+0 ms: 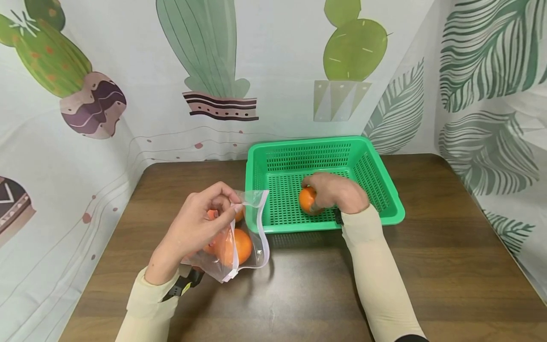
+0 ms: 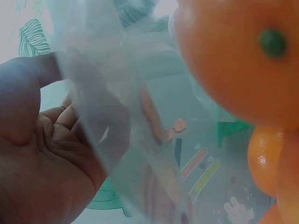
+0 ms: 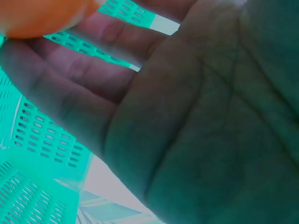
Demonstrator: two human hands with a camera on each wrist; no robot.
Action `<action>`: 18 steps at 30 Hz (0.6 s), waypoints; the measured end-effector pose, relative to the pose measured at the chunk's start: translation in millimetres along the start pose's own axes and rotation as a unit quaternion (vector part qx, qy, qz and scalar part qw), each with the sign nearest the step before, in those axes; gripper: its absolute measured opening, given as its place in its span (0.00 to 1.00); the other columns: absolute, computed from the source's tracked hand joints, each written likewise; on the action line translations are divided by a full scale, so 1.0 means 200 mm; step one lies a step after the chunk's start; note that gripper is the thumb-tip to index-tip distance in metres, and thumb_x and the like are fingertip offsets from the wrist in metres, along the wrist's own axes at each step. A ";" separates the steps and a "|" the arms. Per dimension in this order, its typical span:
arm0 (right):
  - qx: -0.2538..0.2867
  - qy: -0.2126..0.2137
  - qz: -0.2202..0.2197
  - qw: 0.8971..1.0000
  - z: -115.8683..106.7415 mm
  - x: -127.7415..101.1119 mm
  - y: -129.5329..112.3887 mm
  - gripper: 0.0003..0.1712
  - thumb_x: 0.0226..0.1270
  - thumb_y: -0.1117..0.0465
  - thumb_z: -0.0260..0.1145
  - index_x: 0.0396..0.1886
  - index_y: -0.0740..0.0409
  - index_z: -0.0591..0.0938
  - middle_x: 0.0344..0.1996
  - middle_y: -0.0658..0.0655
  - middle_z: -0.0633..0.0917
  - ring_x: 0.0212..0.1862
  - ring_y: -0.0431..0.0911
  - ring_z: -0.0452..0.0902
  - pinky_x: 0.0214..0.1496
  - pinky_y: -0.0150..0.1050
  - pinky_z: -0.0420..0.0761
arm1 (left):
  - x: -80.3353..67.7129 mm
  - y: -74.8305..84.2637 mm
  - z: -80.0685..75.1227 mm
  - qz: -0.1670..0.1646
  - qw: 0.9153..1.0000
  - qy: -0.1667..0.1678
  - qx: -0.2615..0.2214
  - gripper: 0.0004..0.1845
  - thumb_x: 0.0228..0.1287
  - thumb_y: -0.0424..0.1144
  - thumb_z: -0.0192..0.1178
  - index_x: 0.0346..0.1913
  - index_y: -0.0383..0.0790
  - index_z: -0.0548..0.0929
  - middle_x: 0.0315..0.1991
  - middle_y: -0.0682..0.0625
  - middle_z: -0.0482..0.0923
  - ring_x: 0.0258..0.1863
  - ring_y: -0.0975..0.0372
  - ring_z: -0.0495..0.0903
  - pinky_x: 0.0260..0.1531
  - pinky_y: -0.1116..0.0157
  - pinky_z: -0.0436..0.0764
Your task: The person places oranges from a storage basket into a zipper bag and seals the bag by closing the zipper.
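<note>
My left hand [image 1: 198, 223] pinches the upper edge of a clear zip bag [image 1: 263, 223] between thumb and fingers. The bag's mouth opens toward the basket, and its slider hangs at the lower corner. Several oranges lie inside it; one orange [image 1: 243, 247] shows near the mouth. In the left wrist view, a large orange [image 2: 233, 60] with a green stem spot fills the upper right behind the film. My right hand [image 1: 339, 190] reaches into a green plastic basket [image 1: 279, 202] and grips an orange [image 1: 306, 199] there. The right wrist view shows the fingers curled beneath this orange [image 3: 42, 16].
The basket's raised rim [image 1: 299, 229] lies between the right forearm and the basket floor. A brown wooden table [image 1: 299, 294] carries everything. Behind it hangs a cloth [image 1: 282, 57] printed with cacti and leaves, close to the basket's back side.
</note>
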State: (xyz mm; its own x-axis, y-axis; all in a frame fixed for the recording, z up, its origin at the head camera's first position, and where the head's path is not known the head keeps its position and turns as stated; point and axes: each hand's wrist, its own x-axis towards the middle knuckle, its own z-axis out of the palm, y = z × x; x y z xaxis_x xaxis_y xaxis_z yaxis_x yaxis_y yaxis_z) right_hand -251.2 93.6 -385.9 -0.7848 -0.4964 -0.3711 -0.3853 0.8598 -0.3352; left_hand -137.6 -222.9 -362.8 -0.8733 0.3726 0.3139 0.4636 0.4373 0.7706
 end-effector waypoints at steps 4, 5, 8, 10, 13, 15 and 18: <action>-0.001 -0.003 -0.001 1.000 0.00 0.00 0.00 0.34 0.60 0.62 0.79 0.67 0.55 0.80 0.52 0.55 0.84 0.51 0.53 0.78 0.54 0.50 0.81 | 0.00 0.00 0.00 -0.001 1.000 0.001 0.010 0.12 0.71 0.30 0.68 0.45 0.53 0.81 0.20 0.61 0.75 0.19 0.64 0.75 0.22 0.65 0.70; -0.001 -0.004 -0.002 1.000 0.00 0.00 0.00 0.35 0.60 0.62 0.79 0.68 0.55 0.80 0.52 0.55 0.84 0.51 0.53 0.78 0.54 0.50 0.81 | 0.00 0.00 0.00 -0.001 1.000 0.001 0.012 0.12 0.71 0.30 0.68 0.45 0.53 0.81 0.20 0.61 0.74 0.19 0.64 0.75 0.22 0.65 0.70; 0.000 -0.006 -0.002 1.000 0.00 0.00 0.00 0.35 0.59 0.62 0.80 0.67 0.55 0.80 0.50 0.55 0.84 0.50 0.53 0.79 0.53 0.50 0.81 | 0.00 0.00 0.00 -0.003 1.000 0.000 0.010 0.11 0.72 0.31 0.68 0.45 0.53 0.81 0.20 0.61 0.74 0.19 0.64 0.75 0.22 0.65 0.70; 0.002 -0.007 -0.001 1.000 0.00 0.00 0.00 0.34 0.58 0.62 0.80 0.65 0.54 0.81 0.49 0.55 0.84 0.49 0.52 0.79 0.52 0.50 0.81 | 0.00 0.00 0.00 -0.004 1.000 -0.001 0.010 0.11 0.72 0.32 0.68 0.45 0.54 0.81 0.20 0.61 0.74 0.19 0.64 0.75 0.22 0.64 0.70; 0.001 -0.006 -0.002 1.000 0.00 -0.01 0.00 0.32 0.56 0.62 0.81 0.62 0.53 0.82 0.47 0.54 0.84 0.48 0.52 0.79 0.50 0.49 0.81 | 0.00 0.00 0.00 -0.005 1.000 -0.001 0.010 0.11 0.72 0.32 0.69 0.45 0.54 0.81 0.20 0.61 0.74 0.18 0.64 0.75 0.22 0.64 0.71; -0.002 -0.003 -0.004 1.000 0.00 -0.01 0.00 0.32 0.56 0.62 0.82 0.61 0.52 0.82 0.47 0.54 0.83 0.48 0.52 0.79 0.49 0.48 0.81 | 0.00 0.00 0.00 -0.006 1.000 -0.002 0.011 0.11 0.72 0.32 0.69 0.45 0.54 0.81 0.20 0.61 0.74 0.18 0.64 0.75 0.22 0.64 0.71; -0.007 0.001 -0.011 1.000 0.00 -0.01 0.00 0.32 0.55 0.62 0.83 0.60 0.53 0.82 0.47 0.53 0.83 0.47 0.51 0.78 0.50 0.48 0.81 | 0.00 0.00 0.00 -0.006 1.000 -0.002 0.011 0.11 0.72 0.32 0.69 0.45 0.54 0.81 0.20 0.61 0.74 0.19 0.64 0.75 0.22 0.64 0.70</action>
State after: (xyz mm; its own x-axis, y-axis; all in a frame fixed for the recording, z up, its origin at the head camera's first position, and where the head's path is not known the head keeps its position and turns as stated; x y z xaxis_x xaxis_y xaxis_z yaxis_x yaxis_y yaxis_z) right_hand -249.0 94.2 -385.1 -0.7766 -0.5152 -0.3626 -0.4094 0.8501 -0.3311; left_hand -136.6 -222.7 -363.0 -0.8779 0.3706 0.3033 0.4570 0.4595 0.7616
